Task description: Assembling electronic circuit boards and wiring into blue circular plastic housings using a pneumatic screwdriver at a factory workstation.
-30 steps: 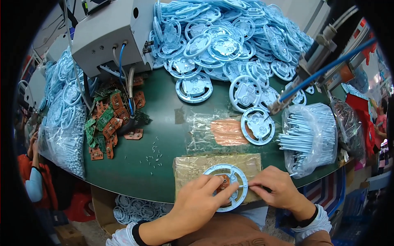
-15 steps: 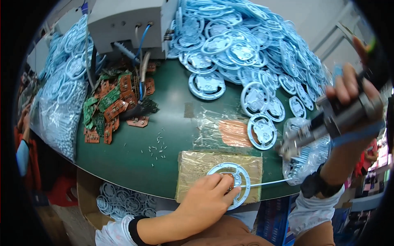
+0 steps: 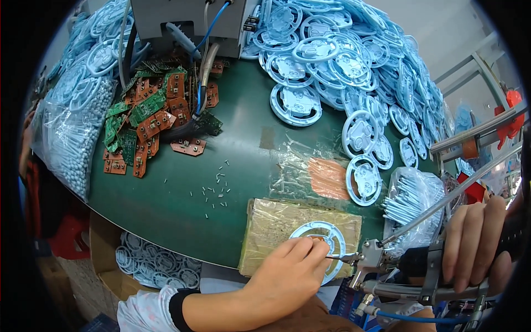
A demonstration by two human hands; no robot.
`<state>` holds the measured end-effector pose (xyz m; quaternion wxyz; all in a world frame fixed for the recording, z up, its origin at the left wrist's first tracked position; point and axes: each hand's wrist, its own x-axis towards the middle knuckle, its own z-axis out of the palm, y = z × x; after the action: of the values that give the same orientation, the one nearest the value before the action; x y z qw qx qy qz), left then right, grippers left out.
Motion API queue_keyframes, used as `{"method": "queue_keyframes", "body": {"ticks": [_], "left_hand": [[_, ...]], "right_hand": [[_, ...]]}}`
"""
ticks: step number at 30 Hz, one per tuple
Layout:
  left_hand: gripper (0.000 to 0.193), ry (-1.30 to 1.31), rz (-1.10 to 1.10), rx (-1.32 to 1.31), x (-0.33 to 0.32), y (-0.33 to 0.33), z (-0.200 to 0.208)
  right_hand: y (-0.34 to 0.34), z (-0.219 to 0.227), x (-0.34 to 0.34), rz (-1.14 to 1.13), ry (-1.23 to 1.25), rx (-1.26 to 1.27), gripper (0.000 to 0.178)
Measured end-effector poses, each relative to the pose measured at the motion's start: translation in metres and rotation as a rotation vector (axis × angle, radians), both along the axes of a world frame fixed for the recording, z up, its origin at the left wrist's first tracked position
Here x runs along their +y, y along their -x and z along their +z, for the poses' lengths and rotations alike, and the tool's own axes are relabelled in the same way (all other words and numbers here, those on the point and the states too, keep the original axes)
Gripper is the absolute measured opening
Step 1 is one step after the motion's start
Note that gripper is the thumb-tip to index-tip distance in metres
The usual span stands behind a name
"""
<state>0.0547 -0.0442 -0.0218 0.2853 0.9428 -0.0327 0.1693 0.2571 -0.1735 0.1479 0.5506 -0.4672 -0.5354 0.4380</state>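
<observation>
My left hand presses a light blue plastic wheel-shaped part onto a tape-wrapped block. Its fingers are closed on the part, over a small orange-brown circuit board that they mostly hide. From the right, my right hand grips a power screwdriver with a metal head and a blue air hose. The thin bit lies almost level and reaches the wheel part beside my left fingertips. Whether it sits on a screw is hidden.
Behind rises a big heap of blue wheel parts. Circuit boards pile up by a grey machine. Small metal pins lie scattered. Bags of blue sticks stand right and left; a carton sits below the edge.
My right hand has brought the screwdriver down from the upper right to the wheel part. The pale stick seen reaching right from the part no longer shows. My left hand keeps its hold.
</observation>
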Motion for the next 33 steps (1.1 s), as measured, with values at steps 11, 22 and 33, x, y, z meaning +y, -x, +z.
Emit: {"method": "queue_keyframes", "body": {"ticks": [11, 22, 33], "left_hand": [[0.03, -0.012, -0.025, 0.052, 0.004, -0.002, 0.008], [0.03, -0.025, -0.023, 0.075, 0.007, -0.001, 0.007], [0.03, -0.001, -0.014, 0.064, 0.007, 0.001, -0.006]], "right_hand": [[0.0, -0.007, 0.007, 0.062, -0.101, -0.01, 0.013], [0.01, -0.015, 0.019, -0.002, -0.189, -0.012, 0.012], [0.025, -0.002, 0.013, -0.162, -0.161, -0.096, 0.02]]}}
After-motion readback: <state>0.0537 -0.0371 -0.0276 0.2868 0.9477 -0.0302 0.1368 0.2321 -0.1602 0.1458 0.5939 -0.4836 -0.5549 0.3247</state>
